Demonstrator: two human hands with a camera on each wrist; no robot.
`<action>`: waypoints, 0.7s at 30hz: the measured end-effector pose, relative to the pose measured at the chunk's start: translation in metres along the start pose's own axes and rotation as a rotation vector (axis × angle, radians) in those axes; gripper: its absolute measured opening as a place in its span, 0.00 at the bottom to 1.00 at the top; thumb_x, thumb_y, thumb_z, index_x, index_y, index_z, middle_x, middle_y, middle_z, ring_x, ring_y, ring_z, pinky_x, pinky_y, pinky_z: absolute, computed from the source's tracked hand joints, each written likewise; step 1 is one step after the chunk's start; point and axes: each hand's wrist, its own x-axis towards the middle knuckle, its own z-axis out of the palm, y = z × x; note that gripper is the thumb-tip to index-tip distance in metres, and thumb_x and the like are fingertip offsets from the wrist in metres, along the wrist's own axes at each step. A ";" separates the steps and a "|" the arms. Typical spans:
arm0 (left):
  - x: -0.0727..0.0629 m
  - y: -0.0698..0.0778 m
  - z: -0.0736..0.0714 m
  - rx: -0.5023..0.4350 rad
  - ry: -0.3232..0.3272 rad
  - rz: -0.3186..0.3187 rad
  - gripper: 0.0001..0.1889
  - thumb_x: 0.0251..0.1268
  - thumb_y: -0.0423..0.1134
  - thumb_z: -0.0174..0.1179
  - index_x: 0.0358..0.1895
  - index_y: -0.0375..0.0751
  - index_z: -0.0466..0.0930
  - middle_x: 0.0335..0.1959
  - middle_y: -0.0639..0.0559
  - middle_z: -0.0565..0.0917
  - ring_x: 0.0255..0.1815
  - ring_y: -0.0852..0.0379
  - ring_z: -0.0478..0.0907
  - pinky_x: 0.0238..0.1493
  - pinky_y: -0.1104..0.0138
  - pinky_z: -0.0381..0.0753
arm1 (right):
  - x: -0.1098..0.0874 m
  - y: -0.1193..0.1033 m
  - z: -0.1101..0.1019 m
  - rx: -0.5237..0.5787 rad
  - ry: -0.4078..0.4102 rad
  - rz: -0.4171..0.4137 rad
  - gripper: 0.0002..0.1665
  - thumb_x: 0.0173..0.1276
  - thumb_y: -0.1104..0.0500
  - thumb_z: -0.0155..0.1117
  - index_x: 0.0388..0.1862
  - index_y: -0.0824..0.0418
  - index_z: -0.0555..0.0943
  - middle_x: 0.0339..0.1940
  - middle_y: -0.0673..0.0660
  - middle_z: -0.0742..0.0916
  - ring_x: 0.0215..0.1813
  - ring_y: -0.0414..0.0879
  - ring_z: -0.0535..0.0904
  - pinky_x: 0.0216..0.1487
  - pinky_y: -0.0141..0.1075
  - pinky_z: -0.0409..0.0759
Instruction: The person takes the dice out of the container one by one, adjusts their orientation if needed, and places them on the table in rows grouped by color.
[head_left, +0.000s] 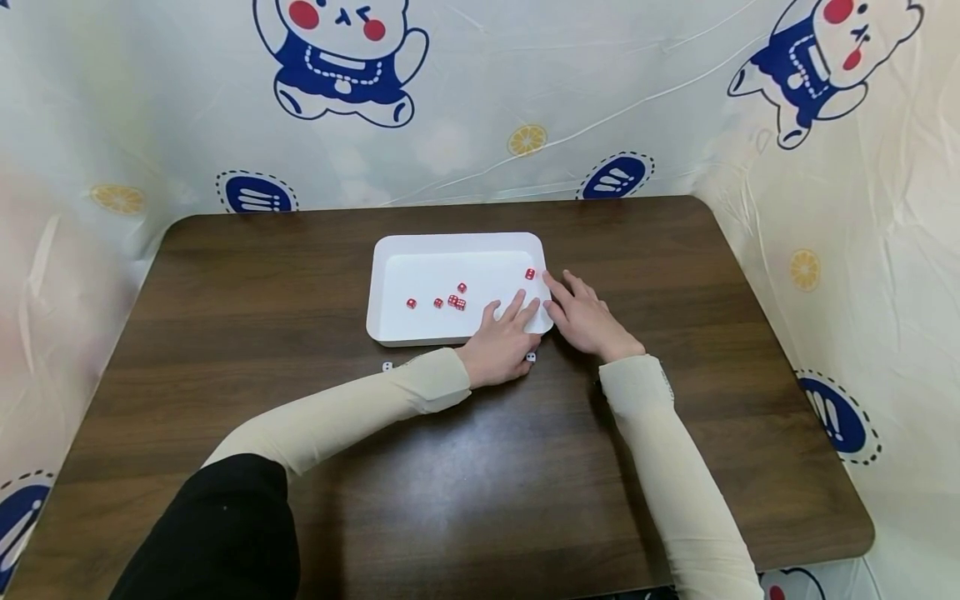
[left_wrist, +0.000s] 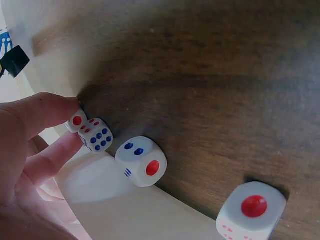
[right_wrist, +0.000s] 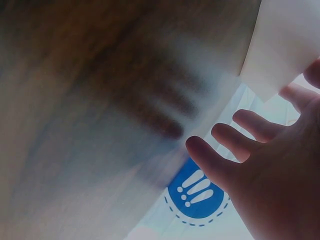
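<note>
A shallow white tray (head_left: 420, 250) lies on the table with several red dice (head_left: 461, 287) inside, most around its middle and one (head_left: 529, 273) by the right wall. My left hand (head_left: 495, 346) reaches over the front right corner, fingers spread above the tray. In the left wrist view, its thumb (left_wrist: 50, 110) is at a white die (left_wrist: 77, 120); whether it touches is unclear. More white dice (left_wrist: 141, 161) stand along the tray's front side, mostly hidden by the sleeve in the head view. My right hand (head_left: 588, 323) is at the tray's right edge, fingers extended and apart.
The brown wooden table (head_left: 247, 283) has rounded corners. Behind and beside it hangs a white patterned curtain (head_left: 480, 83). A white die (head_left: 387, 366) shows just above the left sleeve (head_left: 375, 408), in front of the tray.
</note>
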 end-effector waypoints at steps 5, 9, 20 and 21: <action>0.000 0.000 0.001 0.007 0.020 0.008 0.15 0.63 0.50 0.61 0.50 0.50 0.83 0.78 0.42 0.54 0.80 0.41 0.42 0.69 0.39 0.53 | -0.001 -0.001 -0.001 0.005 0.004 -0.005 0.34 0.78 0.43 0.37 0.80 0.42 0.45 0.80 0.63 0.51 0.79 0.64 0.47 0.70 0.67 0.52; -0.001 0.000 0.000 0.008 0.028 0.012 0.15 0.62 0.50 0.61 0.49 0.49 0.83 0.78 0.42 0.54 0.80 0.41 0.42 0.69 0.38 0.53 | -0.001 -0.001 -0.001 0.008 0.009 -0.007 0.34 0.79 0.43 0.37 0.80 0.43 0.46 0.80 0.63 0.51 0.79 0.64 0.48 0.70 0.67 0.53; -0.002 0.002 -0.001 0.038 0.026 0.022 0.18 0.62 0.51 0.61 0.53 0.48 0.83 0.78 0.43 0.53 0.80 0.42 0.42 0.70 0.39 0.52 | -0.002 -0.002 -0.001 0.007 0.006 -0.008 0.34 0.78 0.42 0.37 0.80 0.43 0.46 0.80 0.63 0.51 0.79 0.64 0.47 0.70 0.67 0.53; -0.002 0.002 -0.001 0.044 0.028 0.022 0.19 0.62 0.51 0.61 0.53 0.48 0.82 0.78 0.43 0.53 0.80 0.42 0.42 0.70 0.39 0.52 | -0.002 -0.002 -0.001 0.008 0.006 -0.008 0.34 0.78 0.42 0.37 0.80 0.43 0.46 0.80 0.63 0.51 0.79 0.64 0.47 0.70 0.67 0.53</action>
